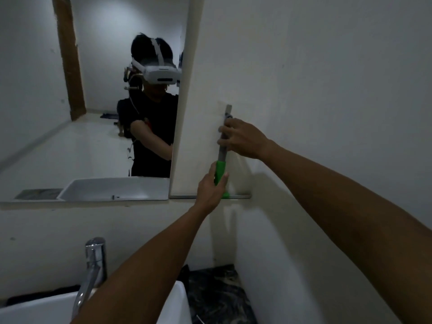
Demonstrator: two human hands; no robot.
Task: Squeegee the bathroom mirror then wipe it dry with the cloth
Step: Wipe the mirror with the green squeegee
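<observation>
The bathroom mirror (70,146) hangs on the wall at the left and reflects a person in a headset and black shirt. To its right, a squeegee (221,168) with a green handle and a grey upper part stands upright against the white wall. My left hand (210,191) grips the green handle from below. My right hand (243,139) holds the grey part higher up, beside a small wall hook. No cloth can be made out.
A chrome faucet (93,260) rises over the white sink (173,302) at the bottom left. A dark marbled counter (219,293) lies right of the sink. A narrow ledge (240,196) runs under the squeegee. White walls close in on the right.
</observation>
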